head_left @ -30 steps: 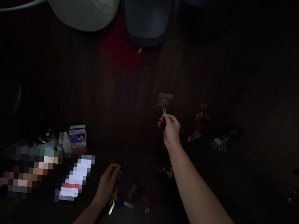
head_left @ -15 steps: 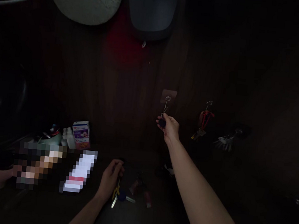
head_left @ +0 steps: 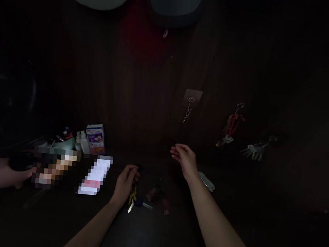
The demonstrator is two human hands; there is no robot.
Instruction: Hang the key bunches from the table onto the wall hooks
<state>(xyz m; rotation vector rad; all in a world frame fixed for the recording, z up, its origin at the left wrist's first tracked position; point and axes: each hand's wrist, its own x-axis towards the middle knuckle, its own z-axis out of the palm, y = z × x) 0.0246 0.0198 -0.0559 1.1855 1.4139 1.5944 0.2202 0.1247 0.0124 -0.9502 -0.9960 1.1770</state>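
A dark wooden wall [head_left: 119, 107] rises behind a dim tabletop [head_left: 138, 241]. The person's right hand [head_left: 184, 160] hangs in the air, empty, fingers loosely extended, well apart from the left hand [head_left: 123, 183], which curls over the tabletop; from here I cannot tell whether it grips anything. Yellow-and-blue keys [head_left: 138, 202] lie just beside its fingers. On the wall, a hook [head_left: 191, 99] bears a small metal clip [head_left: 187, 115].

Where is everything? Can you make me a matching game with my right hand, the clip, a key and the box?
Things:
1. right hand
2. metal clip
3. blue-headed key
4. purple box

Places or states:
A. near the left hand
B. open, in the air
C. beside white bottles
D. hanging from a wall hook

Pairs: 1-B; 2-D; 3-A; 4-C
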